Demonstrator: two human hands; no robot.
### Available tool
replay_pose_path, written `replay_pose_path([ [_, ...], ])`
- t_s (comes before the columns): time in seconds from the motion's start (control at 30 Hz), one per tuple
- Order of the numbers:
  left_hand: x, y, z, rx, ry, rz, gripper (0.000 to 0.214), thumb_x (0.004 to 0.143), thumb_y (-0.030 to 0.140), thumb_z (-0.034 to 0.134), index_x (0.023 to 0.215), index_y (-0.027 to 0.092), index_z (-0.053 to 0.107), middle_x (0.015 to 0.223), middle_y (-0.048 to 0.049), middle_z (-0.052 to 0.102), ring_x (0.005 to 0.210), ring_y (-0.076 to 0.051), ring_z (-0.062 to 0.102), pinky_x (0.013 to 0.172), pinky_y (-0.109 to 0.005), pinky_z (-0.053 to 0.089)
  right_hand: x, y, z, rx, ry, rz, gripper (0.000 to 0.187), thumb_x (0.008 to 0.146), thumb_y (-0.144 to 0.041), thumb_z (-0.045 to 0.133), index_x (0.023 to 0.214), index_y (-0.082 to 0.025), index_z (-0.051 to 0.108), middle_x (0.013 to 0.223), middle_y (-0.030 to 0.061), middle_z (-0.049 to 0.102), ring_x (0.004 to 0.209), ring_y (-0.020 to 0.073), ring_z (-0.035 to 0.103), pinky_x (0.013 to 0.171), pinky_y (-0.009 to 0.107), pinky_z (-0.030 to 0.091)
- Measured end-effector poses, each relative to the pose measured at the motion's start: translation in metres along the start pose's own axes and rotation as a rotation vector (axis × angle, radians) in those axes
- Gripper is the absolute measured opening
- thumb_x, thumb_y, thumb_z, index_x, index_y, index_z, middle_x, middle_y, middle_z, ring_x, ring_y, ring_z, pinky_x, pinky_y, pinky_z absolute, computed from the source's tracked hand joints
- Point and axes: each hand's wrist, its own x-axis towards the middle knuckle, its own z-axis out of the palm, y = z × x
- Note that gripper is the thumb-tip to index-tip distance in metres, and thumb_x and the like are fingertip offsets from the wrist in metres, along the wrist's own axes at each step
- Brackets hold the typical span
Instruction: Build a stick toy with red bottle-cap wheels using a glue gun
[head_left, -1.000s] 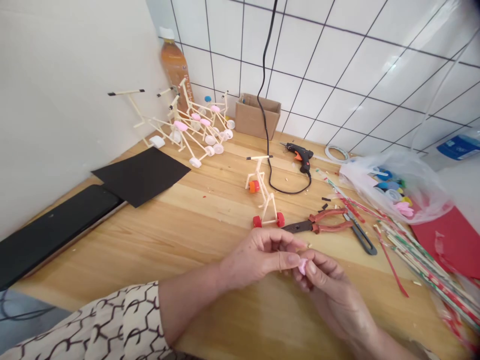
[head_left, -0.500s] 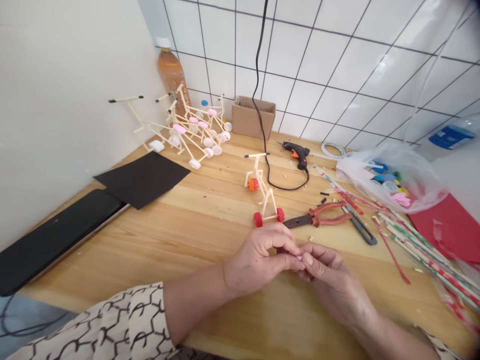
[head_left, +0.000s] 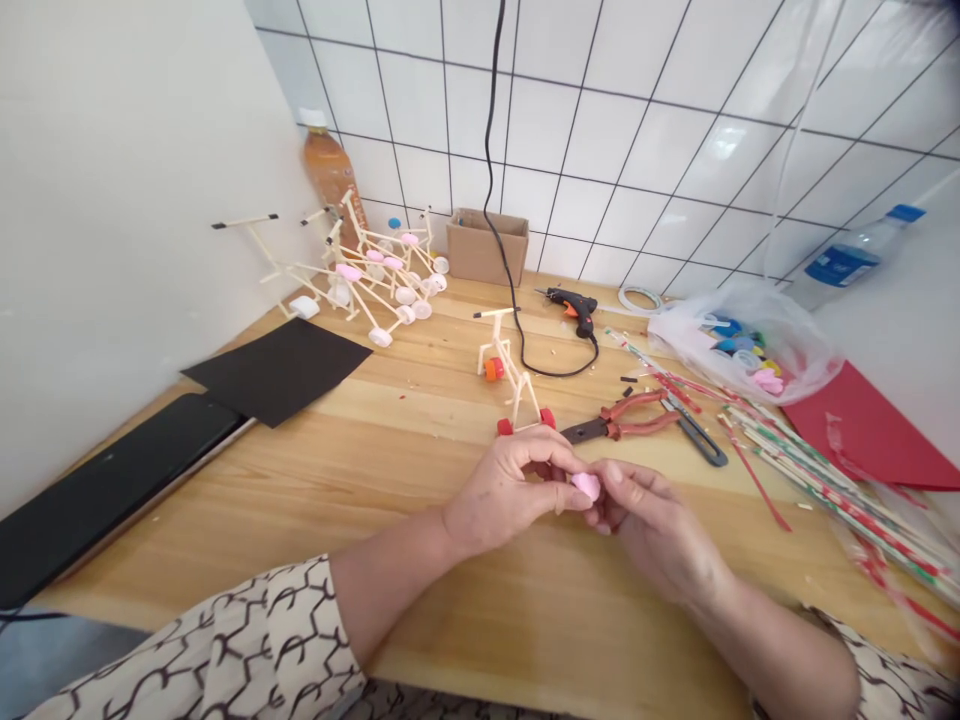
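Between my two hands is a small pink piece (head_left: 586,486), soft-looking and rounded. My left hand (head_left: 517,488) pinches it by thumb and forefinger from the left. From the right, the thumb and fingers of my right hand (head_left: 651,515) close on its other side. Just beyond my left hand stands a small tricycle of wooden sticks (head_left: 512,375), with red and orange bottle-cap wheels and a black-tipped handlebar. Orange-handled pliers (head_left: 637,412) lie right of it, beside a grey utility knife (head_left: 697,432).
Several finished stick tricycles (head_left: 375,275) with pink seats stand at the back left by an orange drink bottle (head_left: 330,170). A glue gun (head_left: 574,305), cardboard box (head_left: 487,245), bag of caps (head_left: 750,345), wrapped chopsticks (head_left: 840,485), black sheet (head_left: 277,370) and phone (head_left: 120,475) lie around.
The pink piece, mostly hidden between my fingers before, now shows its broad face. Both hands stay together around it. The view has shifted slightly to the right and up.
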Motion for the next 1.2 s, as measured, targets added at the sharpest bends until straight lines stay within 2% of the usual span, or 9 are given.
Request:
replay_pose_path([
  [0.1, 0.0007, 0.0002, -0.0005, 0.046, -0.022, 0.021, 0.015, 0.062, 0.012, 0.075, 0.076, 0.015, 0.071, 0.079, -0.0013, 0.057, 0.073, -0.011, 0.055, 0.068, -0.023, 0.044, -0.0012, 0.0005, 0.0003, -0.035, -0.010, 0.000, 0.021, 0.068, -0.034, 0.073, 0.065, -0.014, 0.067, 0.054, -0.0021, 0.055, 0.050, 0.0051, 0.040, 0.049, 0.019, 0.028],
  [0.3, 0.0015, 0.0026, -0.0012, 0.133, -0.064, 0.076, 0.011, 0.064, 0.010, 0.073, 0.074, 0.013, 0.070, 0.079, -0.0027, 0.058, 0.071, -0.011, 0.055, 0.068, -0.024, 0.044, -0.0024, 0.0030, 0.0017, 0.021, 0.003, 0.040, 0.020, 0.063, -0.030, 0.076, 0.061, -0.013, 0.065, 0.051, -0.0028, 0.054, 0.048, 0.0042, 0.040, 0.049, 0.019, 0.028],
  [0.4, 0.0030, 0.0009, -0.0020, 0.029, -0.084, 0.005, 0.011, 0.064, 0.011, 0.073, 0.074, 0.013, 0.068, 0.079, -0.0021, 0.057, 0.069, -0.012, 0.056, 0.066, -0.026, 0.045, -0.0010, 0.0008, 0.0008, 0.054, -0.013, 0.060, 0.023, 0.066, -0.035, 0.074, 0.061, -0.013, 0.066, 0.054, -0.0005, 0.059, 0.048, 0.0052, 0.045, 0.048, 0.019, 0.029],
  [0.57, 0.0059, -0.0004, -0.0030, -0.301, -0.217, -0.144, 0.012, 0.071, 0.016, 0.068, 0.081, 0.013, 0.063, 0.070, -0.0015, 0.060, 0.062, -0.013, 0.060, 0.064, -0.031, 0.047, 0.0017, -0.0007, -0.0011, 0.087, -0.021, 0.067, 0.027, 0.073, -0.039, 0.067, 0.065, -0.014, 0.067, 0.059, 0.0025, 0.062, 0.051, 0.0079, 0.051, 0.048, 0.021, 0.032],
  [0.8, 0.0025, 0.0056, -0.0026, -0.157, -0.199, -0.161, 0.010, 0.070, 0.014, 0.068, 0.078, 0.013, 0.062, 0.067, -0.0005, 0.063, 0.067, -0.013, 0.062, 0.066, -0.027, 0.048, -0.0010, 0.0014, 0.0029, 0.032, 0.047, 0.073, 0.022, 0.065, -0.032, 0.074, 0.057, -0.014, 0.066, 0.053, -0.0004, 0.059, 0.050, 0.0063, 0.046, 0.051, 0.020, 0.032],
  [0.9, 0.0030, 0.0044, -0.0024, -0.227, -0.198, -0.172, 0.011, 0.069, 0.015, 0.070, 0.077, 0.013, 0.063, 0.066, -0.0004, 0.063, 0.065, -0.013, 0.061, 0.066, -0.028, 0.048, -0.0017, 0.0014, 0.0019, 0.028, 0.044, 0.058, 0.022, 0.067, -0.034, 0.073, 0.058, -0.015, 0.066, 0.054, 0.0000, 0.059, 0.051, 0.0072, 0.046, 0.051, 0.020, 0.033],
  [1.0, 0.0047, 0.0020, -0.0027, -0.351, -0.136, -0.236, 0.015, 0.066, 0.018, 0.073, 0.078, 0.014, 0.064, 0.068, -0.0006, 0.065, 0.064, -0.012, 0.060, 0.066, -0.027, 0.046, -0.0013, 0.0001, -0.0021, -0.036, 0.022, -0.034, 0.025, 0.073, -0.039, 0.067, 0.066, -0.015, 0.066, 0.060, 0.0012, 0.060, 0.054, 0.0089, 0.047, 0.052, 0.022, 0.034],
  [1.1, 0.0053, 0.0000, -0.0035, -0.377, -0.035, -0.263, 0.017, 0.063, 0.019, 0.076, 0.076, 0.014, 0.065, 0.071, 0.0004, 0.066, 0.067, -0.010, 0.058, 0.064, -0.022, 0.043, -0.0018, -0.0015, -0.0052, -0.197, 0.025, -0.207, 0.019, 0.071, -0.036, 0.069, 0.079, -0.018, 0.066, 0.071, 0.0015, 0.063, 0.063, 0.0121, 0.052, 0.059, 0.024, 0.040],
  [1.2, 0.0041, -0.0019, -0.0037, -0.419, -0.023, -0.266, 0.019, 0.061, 0.021, 0.077, 0.075, 0.014, 0.066, 0.072, 0.0006, 0.066, 0.066, -0.009, 0.057, 0.062, -0.022, 0.042, -0.0041, -0.0007, -0.0049, -0.386, 0.074, -0.367, 0.019, 0.068, -0.030, 0.072, 0.082, -0.021, 0.063, 0.074, 0.0016, 0.063, 0.066, 0.0140, 0.053, 0.061, 0.026, 0.042],
])
